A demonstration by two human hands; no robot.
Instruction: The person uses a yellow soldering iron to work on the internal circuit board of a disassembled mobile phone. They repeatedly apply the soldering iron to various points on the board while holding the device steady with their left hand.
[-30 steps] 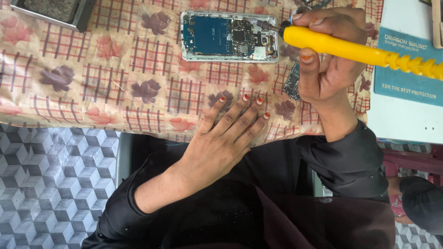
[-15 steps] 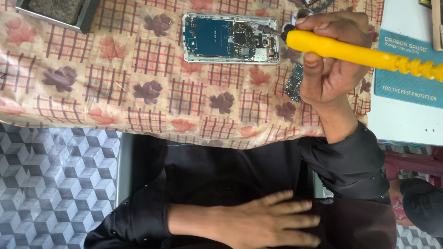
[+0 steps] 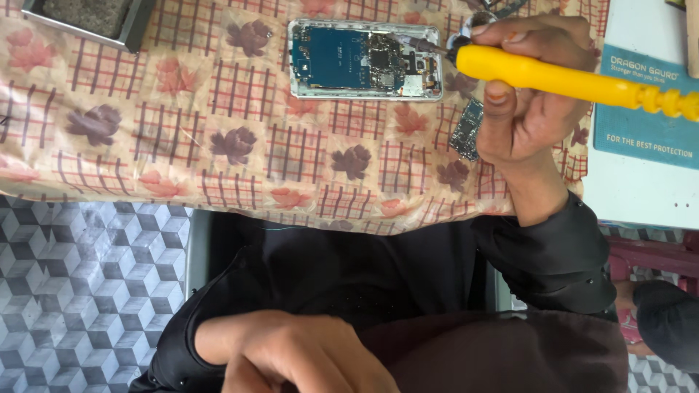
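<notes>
An opened phone (image 3: pixel 364 60) lies face down on the flowered tablecloth (image 3: pixel 218 153), its blue circuit board and metal parts exposed. My right hand (image 3: pixel 528 116) grips a yellow-handled screwdriver (image 3: pixel 568 80), and its metal tip rests on the phone's right end. A small loose circuit board (image 3: pixel 466 131) lies just left of that hand. My left hand (image 3: pixel 306 356) rests low on my dark-clothed lap, away from the table. Its fingers bend toward the frame's lower edge and nothing shows in it.
A grey metal tray (image 3: pixel 135 29) with dark contents stands at the table's far left corner. A white box with a teal label (image 3: pixel 641 124) lies to the right. Patterned grey floor tiles (image 3: pixel 73 291) show lower left. Another person's dark sleeve (image 3: pixel 666 320) is at the right edge.
My left hand left the table's near edge, dropped to my lap, then slid further left and down. The right hand kept the screwdriver on the phone.
</notes>
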